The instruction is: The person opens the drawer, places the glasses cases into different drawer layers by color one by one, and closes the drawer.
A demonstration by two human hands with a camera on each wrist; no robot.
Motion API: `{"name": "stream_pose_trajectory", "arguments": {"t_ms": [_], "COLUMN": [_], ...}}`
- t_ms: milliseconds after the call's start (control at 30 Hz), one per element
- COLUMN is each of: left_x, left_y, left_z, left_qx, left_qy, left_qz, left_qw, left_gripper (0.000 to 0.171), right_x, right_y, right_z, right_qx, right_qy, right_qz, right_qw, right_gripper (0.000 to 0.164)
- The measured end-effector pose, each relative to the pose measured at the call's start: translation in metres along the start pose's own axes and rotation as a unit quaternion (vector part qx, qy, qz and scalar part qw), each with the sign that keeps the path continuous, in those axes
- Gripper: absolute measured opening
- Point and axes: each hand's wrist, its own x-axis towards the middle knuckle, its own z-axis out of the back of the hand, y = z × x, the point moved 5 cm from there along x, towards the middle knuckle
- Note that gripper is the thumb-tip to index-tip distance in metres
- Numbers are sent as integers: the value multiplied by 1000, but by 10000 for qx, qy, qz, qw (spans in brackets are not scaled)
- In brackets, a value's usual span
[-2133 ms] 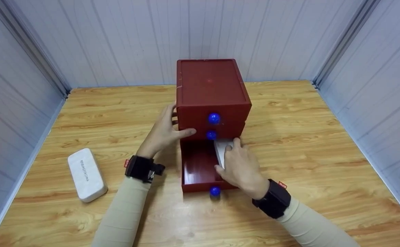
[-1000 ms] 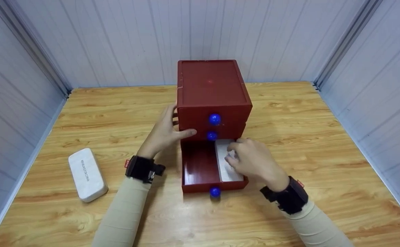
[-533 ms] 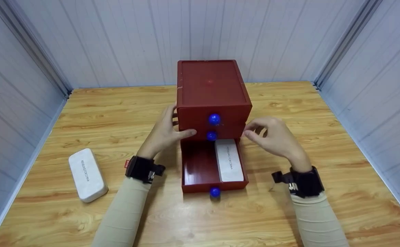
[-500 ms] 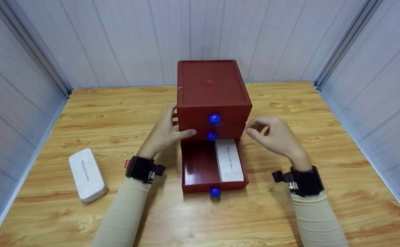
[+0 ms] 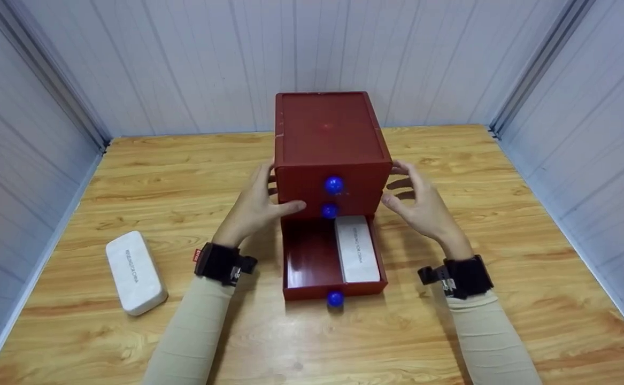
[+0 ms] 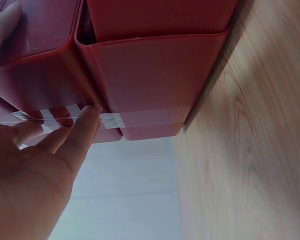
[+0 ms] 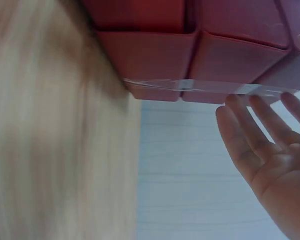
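Observation:
A red drawer cabinet [image 5: 333, 128] with blue ball knobs stands in the middle of the table. Its bottom drawer [image 5: 314, 256] is pulled out, and a white oblong case [image 5: 358, 251] lies lengthwise along the drawer's right wall. My left hand [image 5: 258, 208] rests on the cabinet's left side, thumb on the front face and fairly straight fingers along the side, as the left wrist view shows. Spread fingers of my right hand [image 5: 421, 206] are by the cabinet's right side, holding nothing; whether the fingertips touch it I cannot tell.
A second white case [image 5: 136, 272] with grey print lies on the wooden table [image 5: 504, 256] at the left. Pale panel walls [image 5: 194, 64] close in the back and both sides. Clear tape [image 6: 145, 117] runs round the cabinet's stacked units.
My right hand has let go of the white case in the drawer, drawn back to the right and spread its fingers beside the cabinet. The left hand has stayed in place.

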Motion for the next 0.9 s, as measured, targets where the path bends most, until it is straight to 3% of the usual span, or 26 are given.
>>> {"name": "stream_pose_trajectory", "arguments": {"t_ms": [233,400,500,633,900], "left_x": [0,1,1,1,0], "left_y": [-2,-2,-2,-3,-1], "left_z": [0,-1,-1,0,-1], "left_qx": [216,117,47,150,210], "left_qy": [-69,-63,-39,-54,-96], "left_qz": [-6,-23,-53,-33,-11], "left_qw": [9997,9999,10000,9999,9997], "left_gripper": [109,109,109,110,110], "right_x": [4,8,9,10,9], "right_y": [-15,-20,-21,-20,-22], "right_z": [-19,-37,-45,-48,-50], "right_qx": [544,777,586,382,418], "right_qy": [244,461,497,372,409], "right_qz": [-215,-260,-61,128,-9], "right_qw": [9980,9956,9970,9985,9983], "right_gripper": [92,88,87,87,80]}}
